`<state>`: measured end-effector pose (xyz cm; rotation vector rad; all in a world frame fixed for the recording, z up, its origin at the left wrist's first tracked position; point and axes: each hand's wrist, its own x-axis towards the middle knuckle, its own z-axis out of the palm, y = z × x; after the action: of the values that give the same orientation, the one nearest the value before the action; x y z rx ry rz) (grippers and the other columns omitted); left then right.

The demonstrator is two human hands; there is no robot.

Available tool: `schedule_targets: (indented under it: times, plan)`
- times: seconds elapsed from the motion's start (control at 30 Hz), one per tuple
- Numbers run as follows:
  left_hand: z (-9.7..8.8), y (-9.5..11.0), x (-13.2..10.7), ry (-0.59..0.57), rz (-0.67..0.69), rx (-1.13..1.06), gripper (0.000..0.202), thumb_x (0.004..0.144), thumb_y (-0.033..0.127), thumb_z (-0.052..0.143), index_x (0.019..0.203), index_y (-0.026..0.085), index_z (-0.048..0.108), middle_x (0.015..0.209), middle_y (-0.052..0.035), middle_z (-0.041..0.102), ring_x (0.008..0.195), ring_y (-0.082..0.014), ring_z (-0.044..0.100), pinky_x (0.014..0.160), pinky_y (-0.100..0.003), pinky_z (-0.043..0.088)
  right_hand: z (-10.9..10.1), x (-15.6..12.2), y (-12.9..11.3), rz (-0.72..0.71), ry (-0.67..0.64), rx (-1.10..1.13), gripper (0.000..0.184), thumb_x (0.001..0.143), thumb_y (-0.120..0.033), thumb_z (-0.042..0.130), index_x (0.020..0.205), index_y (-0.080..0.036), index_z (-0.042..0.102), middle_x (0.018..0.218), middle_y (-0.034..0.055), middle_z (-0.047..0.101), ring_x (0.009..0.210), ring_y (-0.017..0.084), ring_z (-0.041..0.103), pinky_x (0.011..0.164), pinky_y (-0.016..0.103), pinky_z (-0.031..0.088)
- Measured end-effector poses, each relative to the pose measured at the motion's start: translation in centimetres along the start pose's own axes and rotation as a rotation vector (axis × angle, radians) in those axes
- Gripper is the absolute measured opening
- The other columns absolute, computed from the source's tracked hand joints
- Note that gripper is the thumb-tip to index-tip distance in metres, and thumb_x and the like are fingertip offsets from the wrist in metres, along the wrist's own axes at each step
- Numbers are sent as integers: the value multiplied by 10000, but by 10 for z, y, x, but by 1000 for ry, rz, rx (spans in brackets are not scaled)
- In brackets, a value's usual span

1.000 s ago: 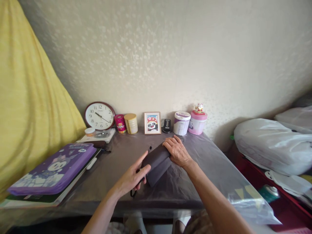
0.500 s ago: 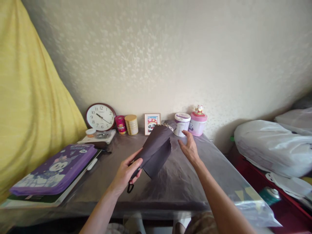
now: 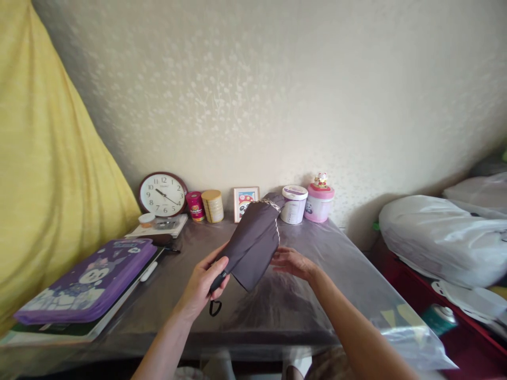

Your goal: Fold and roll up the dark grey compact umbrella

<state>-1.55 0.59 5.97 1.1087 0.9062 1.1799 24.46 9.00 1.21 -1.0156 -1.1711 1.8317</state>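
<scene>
Well to the left of the left fingers, a purple case [image 3: 89, 279] is laid flat on papers, its broad side seemingly used for a steady rest. Beyond those fingers, a clock [image 3: 163, 195] is stood upright near the wall, perhaps so that its dial can be read. By the left hand [image 3: 203, 278], the black handle [image 3: 217, 281] of a dark umbrella [image 3: 251, 243] is gripped, thumb on top and fingers curled around; a wrist loop [image 3: 215, 308] is left hanging below them. The umbrella is held tilted above the table, between both sets of fingers, its loose fabric pointed away, presumably so that the folds can be reached. At the fabric's right edge, the right hand [image 3: 296, 264] is held with fingers extended and slightly parted; whether the cloth is touched cannot be told. Beyond these fingers, a white-lidded tub [image 3: 293, 206] is stood upright.
</scene>
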Motion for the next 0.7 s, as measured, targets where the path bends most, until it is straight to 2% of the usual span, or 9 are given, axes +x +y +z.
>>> schedule_targets:
  times: [0.27,0.47,0.57,0.7]
  plan:
    - [-3,-2,3,6,15,9,661,770,412,545,1342,168,318,456,60,450,350,-30,303,334,-134,195,2,-1,-2,-6,30,94,284,585,-128,699,836,-164,569,803,-4,631,739,119,612,768,315,469]
    - [-5,-4,4,24,30,-16,648,771,403,540,1332,157,330,456,54,466,337,-27,301,330,-139,184,-1,2,-1,-10,20,152,254,593,-106,687,794,-167,544,774,-11,627,770,139,616,788,339,453]
    - [-5,-4,5,35,43,-25,637,766,401,544,1316,144,353,457,56,461,338,-26,307,334,-141,187,-1,0,-2,-23,45,221,337,586,-86,684,869,-186,532,832,-5,635,781,136,620,804,334,441]
    - [-5,-3,5,47,45,-34,628,765,401,546,1309,150,357,450,62,452,339,-28,304,331,-138,184,-1,-3,-6,-23,89,162,498,597,-91,670,1044,-230,500,851,-2,633,774,127,613,799,321,427]
